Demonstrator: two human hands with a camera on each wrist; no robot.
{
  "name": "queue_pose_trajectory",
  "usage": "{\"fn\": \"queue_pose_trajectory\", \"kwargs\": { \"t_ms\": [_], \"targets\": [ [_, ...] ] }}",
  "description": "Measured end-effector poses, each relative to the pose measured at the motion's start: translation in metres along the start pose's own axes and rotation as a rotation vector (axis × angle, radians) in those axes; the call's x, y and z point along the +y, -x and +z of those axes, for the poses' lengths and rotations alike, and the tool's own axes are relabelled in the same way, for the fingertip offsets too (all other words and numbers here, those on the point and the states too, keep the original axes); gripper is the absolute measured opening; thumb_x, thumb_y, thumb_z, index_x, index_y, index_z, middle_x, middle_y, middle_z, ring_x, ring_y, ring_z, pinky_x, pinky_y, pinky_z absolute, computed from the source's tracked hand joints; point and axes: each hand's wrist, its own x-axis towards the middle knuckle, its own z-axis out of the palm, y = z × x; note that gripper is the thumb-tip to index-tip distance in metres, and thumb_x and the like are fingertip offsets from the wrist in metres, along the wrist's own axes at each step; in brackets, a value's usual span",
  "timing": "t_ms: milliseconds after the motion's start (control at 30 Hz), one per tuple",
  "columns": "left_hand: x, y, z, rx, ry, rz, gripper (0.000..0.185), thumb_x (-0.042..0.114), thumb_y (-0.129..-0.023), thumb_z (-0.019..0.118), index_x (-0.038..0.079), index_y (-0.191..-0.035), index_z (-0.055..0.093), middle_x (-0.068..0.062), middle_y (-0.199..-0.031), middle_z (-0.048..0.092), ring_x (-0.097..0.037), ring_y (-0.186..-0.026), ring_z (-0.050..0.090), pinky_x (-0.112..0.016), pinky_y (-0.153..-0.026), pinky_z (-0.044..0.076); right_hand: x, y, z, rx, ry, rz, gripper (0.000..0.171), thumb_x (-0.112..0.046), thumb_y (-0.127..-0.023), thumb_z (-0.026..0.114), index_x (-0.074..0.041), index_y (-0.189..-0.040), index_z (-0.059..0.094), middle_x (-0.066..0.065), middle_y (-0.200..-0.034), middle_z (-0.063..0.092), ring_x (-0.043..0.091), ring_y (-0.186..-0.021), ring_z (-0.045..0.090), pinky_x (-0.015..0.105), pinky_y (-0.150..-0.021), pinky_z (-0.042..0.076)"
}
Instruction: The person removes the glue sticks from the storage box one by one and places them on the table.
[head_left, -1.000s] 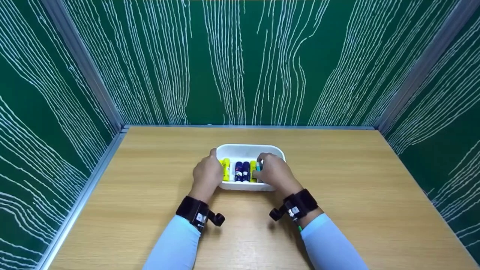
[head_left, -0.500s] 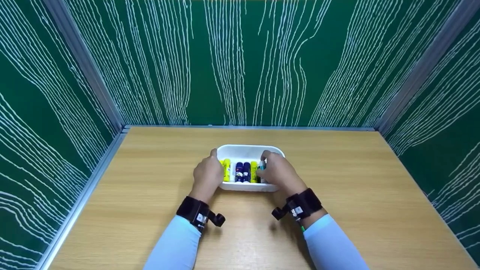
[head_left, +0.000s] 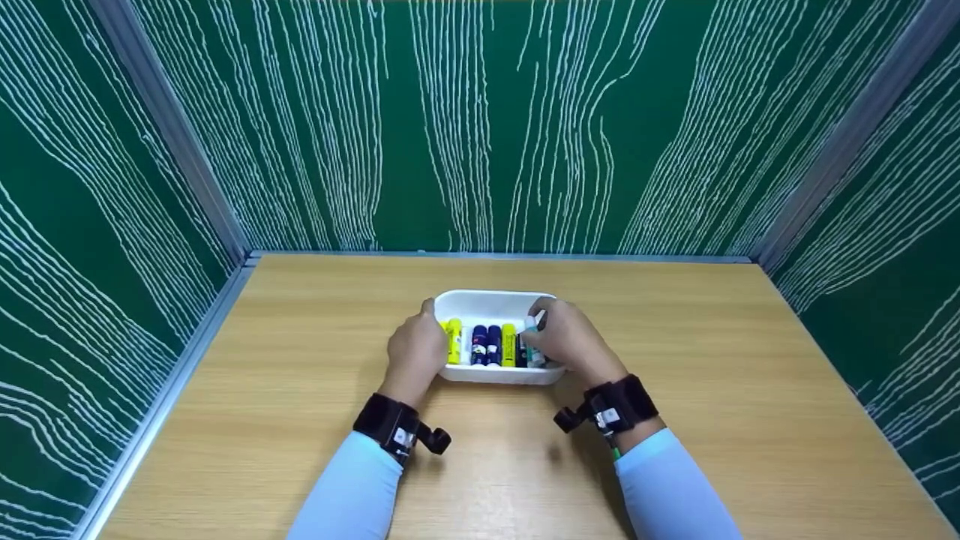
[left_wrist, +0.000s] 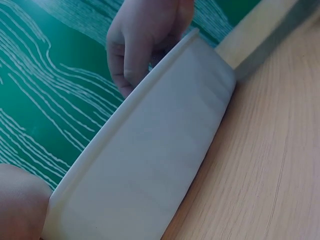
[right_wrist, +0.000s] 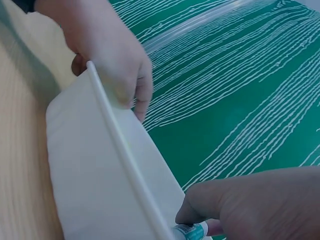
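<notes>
White plastic tray (head_left: 480,300) sits mid-table on the wooden tabletop (head_left: 300,420), long side toward me. Inside, lying side by side: a yellow glue stick (head_left: 454,341) at the left end, two dark blue sticks (head_left: 486,343), another yellow stick (head_left: 508,344).

My left hand (head_left: 415,351) grips the tray's left end, thumb along the rim and fingers curled over the wall. The right wrist view shows those fingers hooked over the edge.

My right hand (head_left: 570,339) is at the tray's right end, fingertips pinching a teal-and-white glue stick (head_left: 531,341) just over the tray's right compartment. In the right wrist view the stick (right_wrist: 192,231) touches the rim. I cannot tell whether it rests on the tray floor.

Green panels (head_left: 480,120) with white lines wall the table on three sides.
</notes>
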Motion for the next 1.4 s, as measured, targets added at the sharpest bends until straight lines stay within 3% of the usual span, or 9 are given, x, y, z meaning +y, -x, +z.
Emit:
{"fn": "queue_pose_trajectory", "kwargs": {
  "t_ms": [233,400,767,1000,1400],
  "targets": [
    [0.000,0.000,0.001,0.013,0.008,-0.002,0.061,0.015,-0.105,0.049,0.012,-0.165,0.037,-0.018,-0.120,0.076,-0.026,-0.087,0.069,-0.042,-0.072,0.058,0.003,-0.003,-0.009,-0.021,-0.089,0.053,0.041,-0.021,-0.093,0.077,-0.011,-0.131,0.064,0.014,-0.109,0.066,0.025,-0.086,0.068,0.030,-0.061,0.058],
    [0.000,0.000,0.001,0.006,0.014,-0.002,0.062,0.015,-0.105,0.050,0.012,-0.165,0.036,-0.019,-0.123,0.075,-0.027,-0.090,0.069,-0.043,-0.075,0.059,0.006,-0.003,-0.018,-0.011,-0.088,0.045,0.041,-0.021,-0.092,0.077,-0.011,-0.130,0.064,0.014,-0.113,0.066,0.029,-0.098,0.067,0.032,-0.071,0.060],
    [0.000,0.000,0.001,-0.001,0.009,-0.004,0.062,0.016,-0.106,0.050,0.012,-0.165,0.035,-0.018,-0.121,0.076,-0.024,-0.084,0.068,-0.038,-0.068,0.056,0.012,0.000,-0.039,0.016,-0.064,-0.019,0.036,-0.020,-0.095,0.071,-0.007,-0.129,0.065,0.017,-0.113,0.069,0.029,-0.095,0.066,0.032,-0.072,0.057],
    [-0.002,0.001,0.002,0.016,0.005,0.034,0.060,0.016,-0.106,0.051,0.008,-0.164,0.036,-0.018,-0.114,0.077,-0.023,-0.080,0.067,-0.037,-0.061,0.053,0.019,0.002,-0.053,0.009,-0.098,0.014,0.035,-0.020,-0.097,0.068,-0.008,-0.130,0.064,0.019,-0.117,0.068,0.028,-0.095,0.068,0.031,-0.073,0.058],
    [-0.001,0.002,0.001,0.017,0.004,0.030,0.060,0.016,-0.106,0.051,0.009,-0.164,0.036,-0.018,-0.116,0.076,-0.024,-0.082,0.067,-0.039,-0.065,0.055,0.038,0.004,-0.072,-0.013,-0.142,0.068,0.035,-0.020,-0.100,0.066,-0.007,-0.133,0.061,0.021,-0.119,0.066,0.030,-0.098,0.068,0.032,-0.076,0.061]
  ]
}}
